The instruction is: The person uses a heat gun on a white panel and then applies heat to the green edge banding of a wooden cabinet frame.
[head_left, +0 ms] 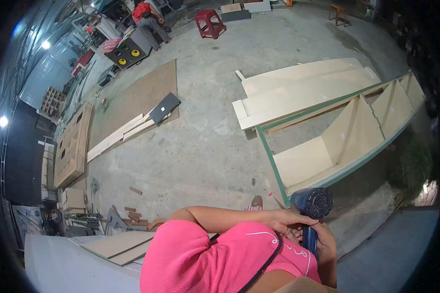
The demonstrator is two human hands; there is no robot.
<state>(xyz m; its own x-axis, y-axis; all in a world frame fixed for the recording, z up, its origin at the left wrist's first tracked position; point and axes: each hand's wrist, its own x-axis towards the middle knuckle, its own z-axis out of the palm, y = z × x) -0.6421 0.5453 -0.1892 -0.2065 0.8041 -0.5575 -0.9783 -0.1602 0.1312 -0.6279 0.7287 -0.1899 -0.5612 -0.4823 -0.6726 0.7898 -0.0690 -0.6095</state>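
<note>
A dark blue power drill (310, 234) is held close in front of the pink shirt, its round motor end facing up toward me. My right hand (326, 238) is closed around the drill's handle. From the left, my left hand (287, 223) reaches across with curled fingers and meets the drill just below its body; its fingertips are partly hidden. Just beyond the drill is the near corner of a long open cabinet frame (270, 163) with green edges and pale dividers. Neither hand touches the frame.
Pale boards (303, 88) lie behind the frame. A brown sheet (137, 93), wood strips and a dark panel (165, 108) lie at left, near a wooden cabinet (73, 146). Farther off are a red stool (210, 24), a speaker box (128, 56) and a bending person (149, 22).
</note>
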